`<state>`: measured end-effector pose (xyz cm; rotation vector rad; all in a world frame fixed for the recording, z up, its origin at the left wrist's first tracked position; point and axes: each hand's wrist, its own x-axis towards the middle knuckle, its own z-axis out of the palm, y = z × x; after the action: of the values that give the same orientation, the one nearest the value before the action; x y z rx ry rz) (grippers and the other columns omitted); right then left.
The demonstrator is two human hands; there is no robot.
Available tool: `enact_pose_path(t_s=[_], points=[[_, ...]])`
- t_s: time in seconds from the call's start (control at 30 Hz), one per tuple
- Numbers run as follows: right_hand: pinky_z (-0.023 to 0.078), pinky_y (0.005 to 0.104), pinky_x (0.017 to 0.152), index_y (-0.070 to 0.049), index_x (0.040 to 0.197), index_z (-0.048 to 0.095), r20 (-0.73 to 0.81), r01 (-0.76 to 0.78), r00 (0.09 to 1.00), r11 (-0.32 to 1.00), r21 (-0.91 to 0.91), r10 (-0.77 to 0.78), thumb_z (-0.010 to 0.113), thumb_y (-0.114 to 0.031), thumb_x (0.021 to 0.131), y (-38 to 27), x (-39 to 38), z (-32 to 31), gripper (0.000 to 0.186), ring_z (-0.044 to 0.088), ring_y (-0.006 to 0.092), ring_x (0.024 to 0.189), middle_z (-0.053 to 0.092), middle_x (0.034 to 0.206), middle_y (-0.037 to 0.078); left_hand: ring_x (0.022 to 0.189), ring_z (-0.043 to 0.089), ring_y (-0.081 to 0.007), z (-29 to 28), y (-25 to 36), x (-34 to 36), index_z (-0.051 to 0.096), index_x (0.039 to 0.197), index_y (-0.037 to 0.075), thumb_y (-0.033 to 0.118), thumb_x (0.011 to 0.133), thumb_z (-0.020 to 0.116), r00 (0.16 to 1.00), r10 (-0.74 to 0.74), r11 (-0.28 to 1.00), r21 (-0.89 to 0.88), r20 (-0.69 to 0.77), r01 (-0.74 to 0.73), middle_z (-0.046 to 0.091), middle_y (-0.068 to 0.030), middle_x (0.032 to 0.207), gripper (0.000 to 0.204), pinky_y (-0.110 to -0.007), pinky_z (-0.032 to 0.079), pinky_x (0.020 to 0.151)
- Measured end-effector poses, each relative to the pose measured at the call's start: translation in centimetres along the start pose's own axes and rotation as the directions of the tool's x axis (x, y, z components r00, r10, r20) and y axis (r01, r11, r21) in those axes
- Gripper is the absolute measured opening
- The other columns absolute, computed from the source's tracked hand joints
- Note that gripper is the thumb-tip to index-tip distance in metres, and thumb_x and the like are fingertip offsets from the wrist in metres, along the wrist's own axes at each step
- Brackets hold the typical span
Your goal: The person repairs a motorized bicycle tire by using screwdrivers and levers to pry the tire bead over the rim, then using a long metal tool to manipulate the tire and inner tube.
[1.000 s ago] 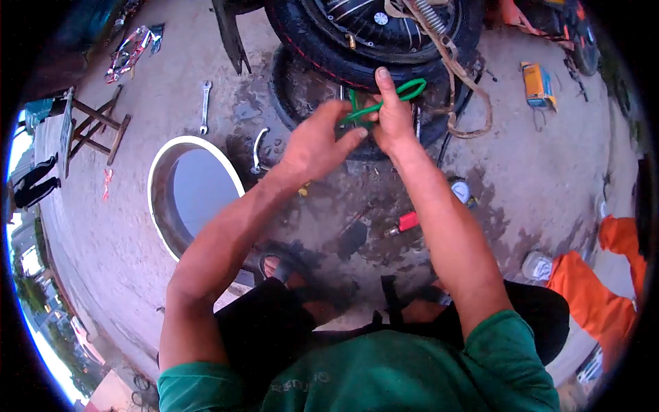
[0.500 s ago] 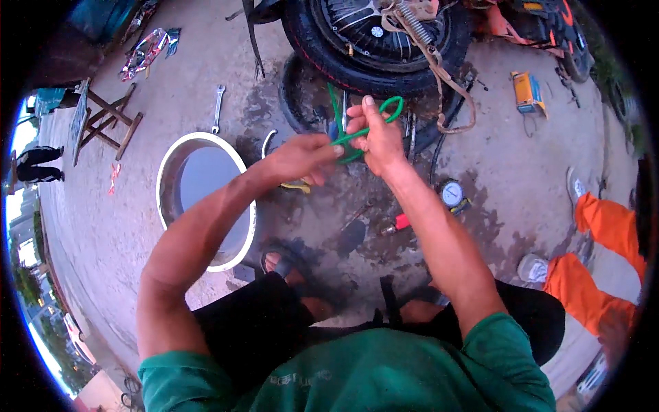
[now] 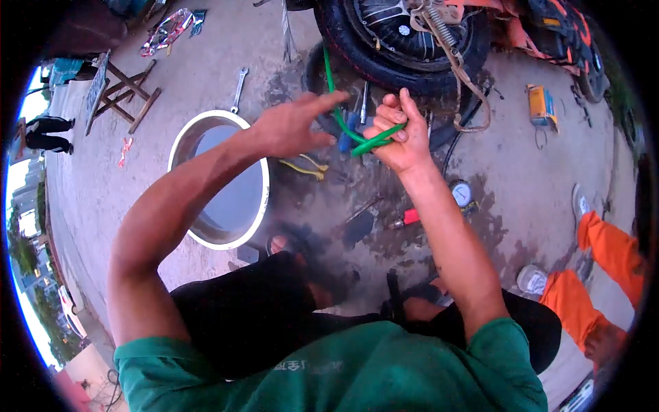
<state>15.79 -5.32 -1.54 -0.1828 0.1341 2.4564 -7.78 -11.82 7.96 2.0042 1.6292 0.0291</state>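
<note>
My right hand (image 3: 401,137) is closed on a looped green cord (image 3: 364,147), thumb raised. Left of it, my left hand (image 3: 292,123) is open, fingers apart, the index stretched toward the cord's upright length, with no visible grip on it. The cord runs up toward the dark tyre ring (image 3: 313,75) lying under the mounted wheel (image 3: 405,51). Behind the cord are a metal-shafted tool (image 3: 364,99) and blue handles (image 3: 347,137). Yellow-handled pliers (image 3: 305,167) lie below my left hand. A pressure gauge (image 3: 461,194) with a red part (image 3: 412,217) lies by my right forearm.
A white-rimmed basin of water (image 3: 261,206) is at left, a spanner (image 3: 240,89) behind it. A folding wooden stand (image 3: 123,89) stands farther left. An orange vehicle (image 3: 522,27) and yellow box (image 3: 541,106) are upper right. A person in orange trousers (image 3: 604,247) is at right.
My left hand has pulled away leftward and opened from the cord. My right hand still holds the loop, now lower relative to its fingertips. The view has shifted, showing more of the pliers.
</note>
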Motion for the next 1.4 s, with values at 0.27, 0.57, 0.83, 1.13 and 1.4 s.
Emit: enact_pose_path(t_s=[0.27, 0.57, 0.83, 1.13, 1.4], points=[[0.034, 0.0270, 0.054, -0.013, 0.094, 0.065, -0.178, 0.014, 0.984, 0.998, -0.057, -0.024, 0.062, -0.047, 0.103, 1.4, 3.2, 0.3, 0.036, 0.036, 0.0050, 0.047, 0.048, 0.063, -0.009, 0.094, 0.065, -0.0417, -4.8, -1.3, -1.3, 0.067, 0.097, 0.006, 0.049, 0.090, 0.075, 0.976, 0.215, 0.971, 0.117, -0.029, -0.210, 0.060, -0.0170, 0.103, 0.044, -0.051, 0.052, 0.077], [0.035, 0.0291, 0.055, -0.012, 0.093, 0.064, -0.306, 0.001, 0.952, 1.000, 0.006, 0.001, 0.061, -0.048, 0.103, 2.4, 5.2, -0.1, 0.038, 0.036, 0.0066, 0.046, 0.049, 0.064, -0.008, 0.080, 0.067, -0.0371, -4.2, -2.0, -1.3, 0.068, 0.081, 0.004, 0.052, 0.085, 0.076, 0.963, 0.253, 0.933, 0.285, -0.093, -0.218, 0.062, -0.0148, 0.089, 0.049, -0.048, 0.053, 0.069], [0.038, 0.0339, 0.060, -0.010, 0.095, 0.064, -0.341, 0.124, 0.933, 0.992, 0.005, -0.115, 0.056, -0.047, 0.105, 2.8, 5.9, 0.3, 0.039, 0.042, 0.0099, 0.049, 0.049, 0.064, -0.007, 0.069, 0.066, -0.0381, -3.4, -4.9, -1.4, 0.067, 0.080, 0.007, 0.050, 0.092, 0.070, 0.929, 0.324, 0.903, 0.351, -0.178, -0.247, 0.064, -0.0141, 0.077, 0.044, -0.049, 0.052, 0.063], [0.042, 0.0373, 0.069, -0.014, 0.094, 0.065, -0.254, 0.142, 0.955, 0.989, -0.052, -0.150, 0.053, -0.047, 0.106, 1.9, 4.8, -1.6, 0.037, 0.051, 0.0141, 0.064, 0.052, 0.069, -0.006, 0.078, 0.068, -0.0392, -1.3, -4.7, -0.1, 0.068, 0.099, 0.007, 0.031, 0.097, 0.071, 0.894, 0.241, 0.960, -0.041, -0.377, -0.276, 0.068, -0.0173, 0.085, 0.025, -0.047, 0.053, 0.067], [0.057, 0.0439, 0.090, -0.006, 0.109, 0.070, -0.276, 0.089, 0.952, 0.983, -0.162, -0.132, 0.057, -0.046, 0.105, 2.2, 4.2, -1.4, 0.042, 0.069, 0.0278, 0.111, 0.074, 0.107, 0.008, 0.081, 0.069, -0.0374, -1.7, -6.6, -0.5, 0.070, 0.110, 0.006, 0.025, 0.101, 0.066, 0.894, 0.199, 0.964, -0.083, -0.401, -0.251, 0.070, -0.0187, 0.091, 0.021, -0.044, 0.055, 0.072]])
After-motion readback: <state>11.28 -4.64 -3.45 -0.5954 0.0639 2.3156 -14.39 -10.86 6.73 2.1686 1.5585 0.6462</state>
